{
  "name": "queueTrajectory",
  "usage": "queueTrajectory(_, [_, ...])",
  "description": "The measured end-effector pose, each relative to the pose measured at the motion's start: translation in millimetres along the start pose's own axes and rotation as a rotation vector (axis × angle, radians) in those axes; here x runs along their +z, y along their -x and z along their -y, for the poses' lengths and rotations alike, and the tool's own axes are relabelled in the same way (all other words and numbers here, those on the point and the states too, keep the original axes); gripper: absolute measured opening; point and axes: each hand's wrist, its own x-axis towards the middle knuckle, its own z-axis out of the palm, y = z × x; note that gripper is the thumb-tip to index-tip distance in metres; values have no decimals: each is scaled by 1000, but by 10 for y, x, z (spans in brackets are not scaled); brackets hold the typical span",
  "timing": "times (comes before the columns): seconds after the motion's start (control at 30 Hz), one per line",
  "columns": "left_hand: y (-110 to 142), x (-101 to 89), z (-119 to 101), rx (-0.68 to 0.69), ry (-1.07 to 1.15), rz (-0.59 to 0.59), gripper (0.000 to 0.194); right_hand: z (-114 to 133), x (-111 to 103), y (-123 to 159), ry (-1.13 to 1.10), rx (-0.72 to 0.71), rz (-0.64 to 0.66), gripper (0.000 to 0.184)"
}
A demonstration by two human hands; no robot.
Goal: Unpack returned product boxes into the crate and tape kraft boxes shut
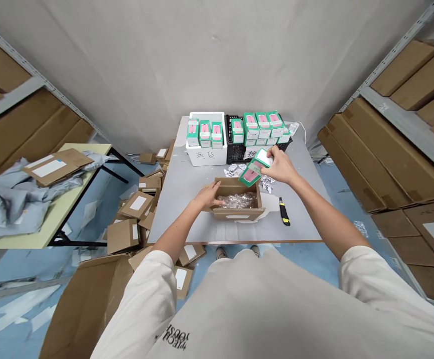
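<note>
An opened cardboard box (235, 216) stands near the front of the grey table, with crumpled clear bubble wrap (239, 201) inside. My left hand (208, 195) grips the box's left side, the thumb reaching over its edge. Above the box's back right corner, my right hand (276, 165) holds a small green, white and pink product box (253, 170) by its upper end, tilted. Right of the cardboard box lies a black and yellow utility knife (284, 212). Scraps of printed paper (267, 183) are scattered behind the box, partly hidden by the held product box.
At the table's back stand a white bin (206, 157) and a black crate (235, 152), both holding similar product boxes. Cardboard parcels (137, 203) pile on the floor at left. A side table (71, 199) carries grey mailing bags. Shelves with large cartons (392, 149) flank both sides.
</note>
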Motion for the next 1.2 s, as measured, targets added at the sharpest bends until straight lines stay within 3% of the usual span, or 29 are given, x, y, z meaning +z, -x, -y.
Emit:
queueTrajectory(0.13, [-16,-133,-349,98,8,-169,80,-272,-185,74,-27,64,-70,49])
queueTrajectory(0.27, [-86,-141,-806,179,18,-214,71,-651,-259,160,-1,121,-121,49])
queueTrajectory(0.37, [-164,-68,-1098,186,22,-211,65,-980,-184,273,37,194,-120,49])
queueTrajectory(0.5, [-259,71,-1344,186,25,-202,60,-1380,109,531,81,285,-34,49])
queueTrajectory(0.67, [-340,205,-1525,161,23,-171,57,-1699,612,951,119,268,112,48])
queueTrajectory(0.87, [-394,334,-1649,141,15,-169,53,-1881,1094,1330,91,216,245,47])
queueTrajectory(1.03, [-370,391,-1669,116,9,-177,54,-1962,1138,1401,80,181,307,44])
queueTrajectory(1.2, [-309,373,-1611,101,11,-200,54,-1791,968,1373,76,58,216,42])
